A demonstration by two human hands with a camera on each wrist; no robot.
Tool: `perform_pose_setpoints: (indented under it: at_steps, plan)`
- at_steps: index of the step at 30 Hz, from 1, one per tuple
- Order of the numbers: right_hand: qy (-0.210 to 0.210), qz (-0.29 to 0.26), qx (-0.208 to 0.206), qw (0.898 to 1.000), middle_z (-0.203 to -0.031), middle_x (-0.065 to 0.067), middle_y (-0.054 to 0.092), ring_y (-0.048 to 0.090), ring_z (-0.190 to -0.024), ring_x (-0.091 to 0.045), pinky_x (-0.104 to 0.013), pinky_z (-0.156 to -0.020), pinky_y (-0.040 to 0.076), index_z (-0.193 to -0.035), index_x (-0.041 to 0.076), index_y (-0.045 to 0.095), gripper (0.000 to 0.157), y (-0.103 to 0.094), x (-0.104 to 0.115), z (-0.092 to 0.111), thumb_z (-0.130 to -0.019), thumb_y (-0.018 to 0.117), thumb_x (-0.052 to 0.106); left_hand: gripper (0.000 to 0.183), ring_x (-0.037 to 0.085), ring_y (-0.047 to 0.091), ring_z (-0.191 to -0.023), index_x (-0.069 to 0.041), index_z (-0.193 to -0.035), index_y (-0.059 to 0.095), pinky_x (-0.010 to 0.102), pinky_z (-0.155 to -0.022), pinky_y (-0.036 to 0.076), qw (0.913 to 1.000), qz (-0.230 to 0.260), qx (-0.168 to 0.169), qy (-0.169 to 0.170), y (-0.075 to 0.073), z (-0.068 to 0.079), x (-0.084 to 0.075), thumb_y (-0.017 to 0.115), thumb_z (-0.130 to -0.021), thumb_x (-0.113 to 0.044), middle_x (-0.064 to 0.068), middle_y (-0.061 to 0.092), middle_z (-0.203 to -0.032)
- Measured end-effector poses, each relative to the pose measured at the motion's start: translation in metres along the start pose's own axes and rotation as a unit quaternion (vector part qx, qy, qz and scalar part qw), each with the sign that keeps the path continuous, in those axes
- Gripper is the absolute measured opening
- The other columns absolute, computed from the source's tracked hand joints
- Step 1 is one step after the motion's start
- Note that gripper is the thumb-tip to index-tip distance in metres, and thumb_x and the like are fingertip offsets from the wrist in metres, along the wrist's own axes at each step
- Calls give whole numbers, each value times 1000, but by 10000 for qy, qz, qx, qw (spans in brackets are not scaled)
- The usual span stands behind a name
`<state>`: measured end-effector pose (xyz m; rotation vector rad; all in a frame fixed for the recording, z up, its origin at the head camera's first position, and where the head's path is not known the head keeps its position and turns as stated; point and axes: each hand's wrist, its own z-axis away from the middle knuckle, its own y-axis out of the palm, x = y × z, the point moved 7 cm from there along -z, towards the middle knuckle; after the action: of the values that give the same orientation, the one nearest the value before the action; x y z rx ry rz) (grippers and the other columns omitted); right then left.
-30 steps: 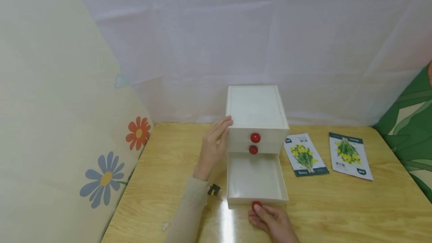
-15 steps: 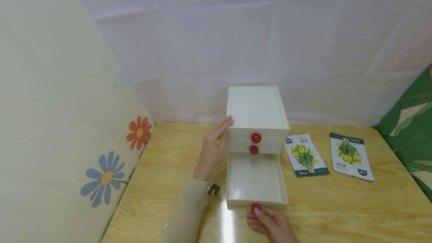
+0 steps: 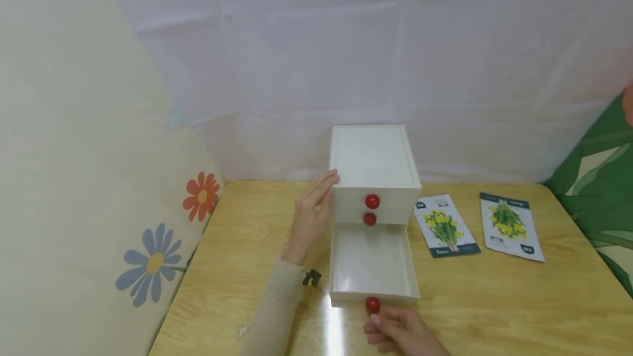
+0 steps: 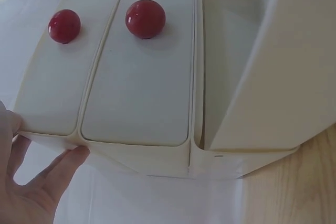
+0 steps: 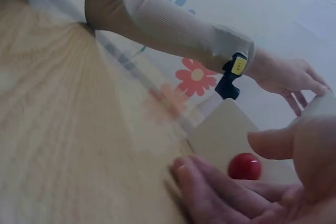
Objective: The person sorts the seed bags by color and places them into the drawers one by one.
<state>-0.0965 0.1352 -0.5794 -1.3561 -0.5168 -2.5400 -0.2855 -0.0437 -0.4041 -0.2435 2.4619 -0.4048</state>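
Observation:
A small white drawer cabinet (image 3: 373, 155) stands on the table, with red ball knobs on its drawers. Its bottom drawer (image 3: 346, 296) is pulled out, and nothing lies in the visible part. The upper two drawers are closed. My left hand (image 3: 309, 218) rests against the cabinet's left side, fingertips at the top edge; in the left wrist view that hand (image 4: 37, 187) touches the side near the top drawer. Just below the bottom drawer's red knob (image 3: 373, 305) is my right hand (image 3: 403, 331), thumb and bent fingers apart from it. The right wrist view shows the knob (image 5: 244, 167) free between thumb and fingers.
Two seed packets with yellow flowers lie right of the cabinet: a nearer packet (image 3: 447, 227) and a farther packet (image 3: 511, 228). A small whitish scrap (image 3: 242, 332) lies at the front left of the wooden table (image 3: 494, 306). A white cloth (image 3: 296, 70) hangs behind.
The bottom drawer has come out very slightly toward me. My right hand has let go of its knob and drawn back a little. My left hand has stayed on the cabinet.

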Motion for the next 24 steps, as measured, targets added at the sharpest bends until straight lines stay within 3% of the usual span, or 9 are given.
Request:
perform_pose_setpoints:
  at_steps: [4, 10, 15, 20, 24]
  plan:
    - [151, 493, 317, 9982, -112, -11, 71, 68, -105, -27, -40, -90, 58, -123, -1, 63, 45, -3, 10, 10, -100, 58, 38, 31, 30, 56, -130, 2, -131, 61, 22, -92, 54, 10000, 28, 28, -41, -2, -1, -4, 55, -100, 0, 15, 56, -143]
    - [-487, 929, 636, 9924, -115, -17, 70, 66, -106, -32, -39, -89, 58, -125, 1, 63, 38, -8, 43, 25, -103, 55, 31, 34, 40, 59, -123, 11, -128, 58, 30, -88, 58, 9997, 175, 134, -92, -8, -5, -20, 58, -94, 11, 28, 53, -140]
    - [-790, 1299, 143, 9883, -120, -18, 68, 66, -111, -33, -37, -88, 59, -129, -1, 61, 41, -26, 71, 38, -103, 57, 31, 35, 40, 60, -120, 10, -127, 59, 35, -79, 61, 9998, 132, 76, -88, -14, -3, -21, 63, -92, 10, 28, 55, -137]
    - [-911, 1402, -347, 9853, -121, -20, 67, 67, -110, -32, -42, -88, 59, -134, -4, 54, 47, -52, 89, 50, -103, 56, 31, 35, 36, 59, -123, 6, -127, 61, 31, -80, 61, 9996, 230, 90, 124, -15, 5, -17, 66, -92, 5, 24, 57, -135]
    - [-1165, 1627, -835, 9762, -124, -21, 66, 68, -107, -27, -43, -87, 60, -137, -4, 52, 48, -73, 100, 57, -103, 56, 30, 36, 33, 57, -124, 3, -127, 61, 28, -82, 61, 9994, 278, 143, 168, -17, 11, -21, 67, -91, 5, 20, 57, -136]
